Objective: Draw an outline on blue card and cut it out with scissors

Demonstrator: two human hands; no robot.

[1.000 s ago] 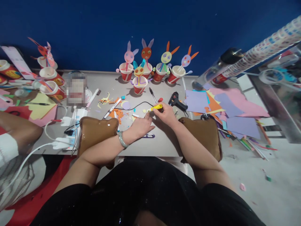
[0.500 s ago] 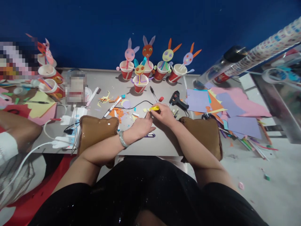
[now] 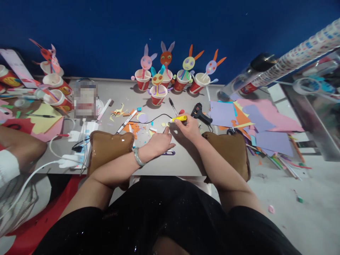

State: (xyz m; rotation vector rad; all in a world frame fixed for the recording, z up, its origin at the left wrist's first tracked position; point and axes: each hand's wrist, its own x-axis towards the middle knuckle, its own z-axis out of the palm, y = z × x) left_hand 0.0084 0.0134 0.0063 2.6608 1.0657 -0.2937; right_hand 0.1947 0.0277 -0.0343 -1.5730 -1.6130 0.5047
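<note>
My right hand point(image 3: 190, 127) grips a yellow glue stick point(image 3: 181, 118), its white end pointing left. My left hand point(image 3: 158, 143) rests on the table with fingers apart. Its index fingertip presses beside or on a small pale yellow paper disc point(image 3: 168, 124), just under the white end of the stick; the fingertip partly hides it. Another small yellow disc point(image 3: 163, 124) lies to the left. A red cap point(image 3: 182, 111) lies just beyond my right hand, near a black pen point(image 3: 172, 103). Partly under my left hand is a purple-rimmed loop point(image 3: 170, 153), perhaps a scissors handle.
Several red paper cups point(image 3: 158, 100) with paper rabbit figures stand along the back. A black glue gun point(image 3: 201, 114) lies right of centre. Paper scraps point(image 3: 135, 129) litter the left; coloured sheets point(image 3: 221, 113) pile at right. Brown cushions point(image 3: 111, 147) flank my arms. Another person's arm point(image 3: 21, 145) reaches in at left.
My right hand has lifted and shifted right and slightly away with the glue stick, showing its white end. My left hand stays nearly in place.
</note>
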